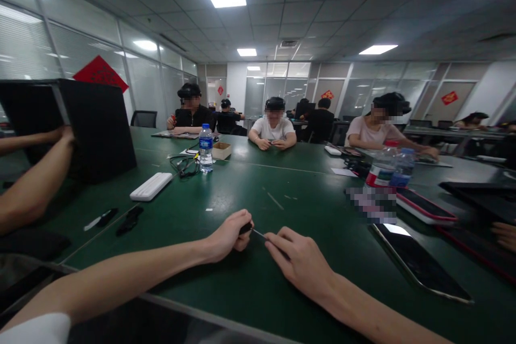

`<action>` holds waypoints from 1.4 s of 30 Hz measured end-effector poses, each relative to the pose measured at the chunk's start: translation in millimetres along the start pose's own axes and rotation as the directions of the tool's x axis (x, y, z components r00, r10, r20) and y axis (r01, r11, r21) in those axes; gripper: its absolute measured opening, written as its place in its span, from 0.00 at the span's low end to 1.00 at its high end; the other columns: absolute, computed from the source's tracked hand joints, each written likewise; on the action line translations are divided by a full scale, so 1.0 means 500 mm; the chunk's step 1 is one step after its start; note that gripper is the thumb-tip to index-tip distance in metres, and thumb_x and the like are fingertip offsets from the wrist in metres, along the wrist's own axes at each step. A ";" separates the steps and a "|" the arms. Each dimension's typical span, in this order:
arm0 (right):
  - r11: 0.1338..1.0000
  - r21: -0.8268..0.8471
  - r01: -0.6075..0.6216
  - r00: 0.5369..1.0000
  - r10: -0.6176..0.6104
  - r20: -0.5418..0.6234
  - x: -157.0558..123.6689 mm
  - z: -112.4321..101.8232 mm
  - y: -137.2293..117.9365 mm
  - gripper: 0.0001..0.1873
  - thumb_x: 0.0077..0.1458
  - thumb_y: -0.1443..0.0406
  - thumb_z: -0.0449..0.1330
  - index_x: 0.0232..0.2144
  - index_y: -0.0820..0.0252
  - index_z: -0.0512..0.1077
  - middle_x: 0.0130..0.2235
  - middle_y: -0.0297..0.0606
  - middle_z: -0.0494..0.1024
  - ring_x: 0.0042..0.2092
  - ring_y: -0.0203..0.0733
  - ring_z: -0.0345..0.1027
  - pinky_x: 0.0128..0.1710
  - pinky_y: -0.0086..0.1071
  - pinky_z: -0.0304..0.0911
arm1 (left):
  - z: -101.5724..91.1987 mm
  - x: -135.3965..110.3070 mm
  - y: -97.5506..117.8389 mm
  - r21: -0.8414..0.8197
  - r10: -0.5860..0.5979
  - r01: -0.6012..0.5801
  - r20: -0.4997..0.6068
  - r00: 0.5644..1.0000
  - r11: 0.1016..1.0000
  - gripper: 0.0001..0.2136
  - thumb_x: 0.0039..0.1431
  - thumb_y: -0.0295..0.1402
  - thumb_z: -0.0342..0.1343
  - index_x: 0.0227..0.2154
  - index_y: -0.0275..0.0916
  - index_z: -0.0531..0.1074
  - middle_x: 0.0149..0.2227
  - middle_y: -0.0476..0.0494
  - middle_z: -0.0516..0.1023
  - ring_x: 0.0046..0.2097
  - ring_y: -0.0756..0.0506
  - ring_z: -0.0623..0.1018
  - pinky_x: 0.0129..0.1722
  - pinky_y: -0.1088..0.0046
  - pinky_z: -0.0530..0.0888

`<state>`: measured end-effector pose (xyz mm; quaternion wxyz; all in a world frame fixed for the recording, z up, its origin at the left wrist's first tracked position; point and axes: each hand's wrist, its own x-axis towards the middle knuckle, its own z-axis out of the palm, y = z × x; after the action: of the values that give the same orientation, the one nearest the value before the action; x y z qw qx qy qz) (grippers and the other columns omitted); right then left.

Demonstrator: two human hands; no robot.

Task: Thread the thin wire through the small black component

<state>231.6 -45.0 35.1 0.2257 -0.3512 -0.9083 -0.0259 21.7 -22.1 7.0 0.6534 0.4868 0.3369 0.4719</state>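
Note:
Above the green table (181, 285), my left hand (229, 234) is closed around a small black piece (245, 228). From that piece a thin metal shaft (258, 233) runs across to my right hand (300, 260), whose thumb and fingers pinch its other end. It looks like a slim screwdriver, but my fingers cover much of it. Which hand has the handle, I cannot tell. Both hands are close together, near the table's front edge.
To the right lie a black phone (423, 263) and a red-edged device (427, 207), with bottles (381, 169) behind. Leftward are a white power bank (151, 186), a black strap (129, 220), a water bottle (205, 148) and a large black box (99, 129) with another person's arms reaching in.

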 end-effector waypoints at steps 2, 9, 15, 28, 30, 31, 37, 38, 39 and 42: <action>1.000 0.000 0.027 1.000 -0.027 -0.009 -0.001 -0.002 0.004 0.17 0.68 0.62 0.49 0.45 0.58 0.77 0.37 0.41 0.76 0.32 0.36 0.71 0.33 0.28 0.67 | 0.000 -0.005 0.005 -0.014 -0.009 0.010 0.043 0.999 1.000 0.12 0.63 0.43 0.51 0.30 0.40 0.61 0.15 0.59 0.54 0.16 0.54 0.51 0.16 0.79 0.49; 0.991 -0.005 0.131 0.991 -0.131 -0.039 -0.005 -0.010 0.020 0.18 0.69 0.62 0.48 0.45 0.59 0.78 0.37 0.41 0.76 0.30 0.34 0.70 0.31 0.26 0.65 | -0.007 -0.008 0.009 -0.016 -0.077 0.081 0.158 0.984 0.997 0.12 0.63 0.42 0.51 0.30 0.40 0.61 0.15 0.60 0.52 0.15 0.54 0.52 0.17 0.79 0.52; 0.978 -0.028 0.208 0.978 -0.208 -0.031 -0.005 -0.011 0.032 0.18 0.69 0.62 0.48 0.47 0.59 0.77 0.36 0.40 0.76 0.30 0.33 0.69 0.30 0.25 0.64 | -0.009 -0.011 0.017 -0.004 -0.130 0.134 0.227 0.965 0.991 0.12 0.63 0.42 0.52 0.29 0.40 0.61 0.15 0.60 0.52 0.15 0.54 0.51 0.17 0.79 0.51; 0.938 -0.106 0.330 0.942 -0.334 -0.024 0.004 -0.027 0.037 0.18 0.69 0.62 0.48 0.48 0.58 0.77 0.37 0.40 0.77 0.28 0.31 0.65 0.25 0.25 0.57 | -0.004 -0.018 0.037 -0.003 -0.272 0.292 0.351 0.896 0.956 0.12 0.64 0.40 0.51 0.28 0.39 0.62 0.16 0.58 0.51 0.16 0.54 0.50 0.19 0.77 0.54; 0.936 -0.112 0.335 0.941 -0.338 -0.013 0.004 -0.029 0.037 0.18 0.69 0.61 0.48 0.48 0.57 0.76 0.38 0.40 0.77 0.28 0.32 0.66 0.25 0.25 0.57 | -0.001 -0.020 0.038 0.002 -0.284 0.304 0.362 0.888 0.953 0.12 0.65 0.41 0.50 0.28 0.39 0.63 0.16 0.58 0.51 0.16 0.54 0.51 0.19 0.77 0.54; 0.937 -0.115 0.329 0.943 -0.333 -0.014 0.004 -0.030 0.038 0.18 0.69 0.61 0.48 0.49 0.57 0.76 0.38 0.40 0.77 0.28 0.32 0.66 0.25 0.25 0.57 | 0.000 -0.020 0.039 -0.001 -0.286 0.307 0.356 0.889 0.952 0.13 0.65 0.41 0.50 0.28 0.40 0.63 0.16 0.58 0.51 0.16 0.54 0.51 0.19 0.77 0.53; 0.959 -0.117 0.258 0.963 -0.265 -0.049 0.006 -0.032 0.060 0.19 0.69 0.60 0.48 0.48 0.59 0.77 0.37 0.40 0.77 0.29 0.32 0.68 0.27 0.26 0.59 | -0.009 -0.010 0.040 -0.056 -0.251 0.277 0.283 0.926 0.959 0.10 0.65 0.39 0.49 0.31 0.40 0.63 0.19 0.57 0.52 0.18 0.54 0.51 0.20 0.77 0.53; 0.961 -0.118 0.249 0.966 -0.256 -0.046 0.007 -0.031 0.062 0.19 0.69 0.61 0.48 0.47 0.59 0.77 0.37 0.40 0.77 0.29 0.33 0.68 0.28 0.26 0.60 | -0.010 -0.008 0.040 -0.058 -0.252 0.278 0.279 0.927 0.959 0.10 0.65 0.39 0.49 0.31 0.40 0.63 0.19 0.57 0.52 0.18 0.54 0.51 0.21 0.77 0.53; 0.962 -0.120 0.243 0.968 -0.250 -0.039 0.007 -0.030 0.063 0.19 0.69 0.61 0.48 0.47 0.59 0.77 0.37 0.40 0.77 0.30 0.33 0.68 0.28 0.26 0.60 | -0.011 -0.007 0.040 -0.057 -0.254 0.280 0.278 0.926 0.958 0.09 0.65 0.39 0.49 0.32 0.40 0.63 0.19 0.57 0.51 0.18 0.53 0.51 0.21 0.77 0.53; 0.965 -0.126 0.232 0.971 -0.237 -0.022 0.007 -0.028 0.060 0.19 0.69 0.61 0.48 0.48 0.59 0.77 0.37 0.41 0.77 0.30 0.34 0.69 0.29 0.26 0.61 | -0.010 -0.007 0.039 -0.055 -0.253 0.278 0.279 0.927 0.959 0.10 0.66 0.40 0.49 0.32 0.41 0.62 0.19 0.58 0.51 0.18 0.53 0.50 0.21 0.77 0.53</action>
<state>254.2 -23.1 45.7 0.2159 -0.2540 -0.9358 -0.1145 10.6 -22.1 24.0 0.7729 0.4650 0.2854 0.3239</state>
